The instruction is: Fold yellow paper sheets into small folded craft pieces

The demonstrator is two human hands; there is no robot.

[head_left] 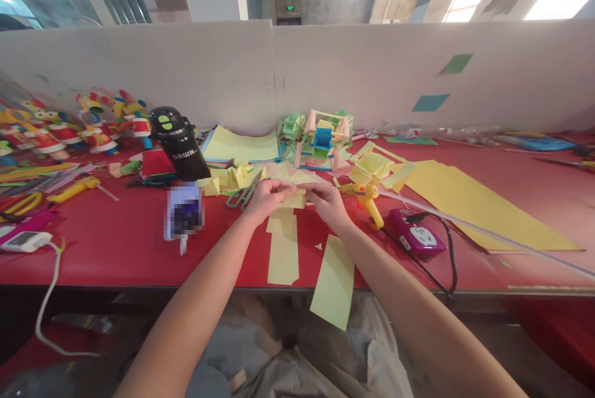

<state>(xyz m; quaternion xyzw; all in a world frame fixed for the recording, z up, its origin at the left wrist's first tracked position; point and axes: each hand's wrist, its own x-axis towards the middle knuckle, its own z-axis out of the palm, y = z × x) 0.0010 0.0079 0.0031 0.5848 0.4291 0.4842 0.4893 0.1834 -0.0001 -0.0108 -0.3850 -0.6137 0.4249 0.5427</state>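
Together, left hand [264,196] and right hand [328,203] pinch the yellow paper [295,198] (held between them).

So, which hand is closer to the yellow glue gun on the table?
The right hand. It is just left of the yellow glue gun, almost touching it. The left hand is farther left, beyond the folded yellow paper both hands hold.

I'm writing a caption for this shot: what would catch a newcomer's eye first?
First, the two bare hands meeting at the centre of the red table, the left hand and right hand both pinching a small folded piece of pale yellow paper. Next, the large yellow paper sheet spread on the right, and the row of colourful paper figures at far left.
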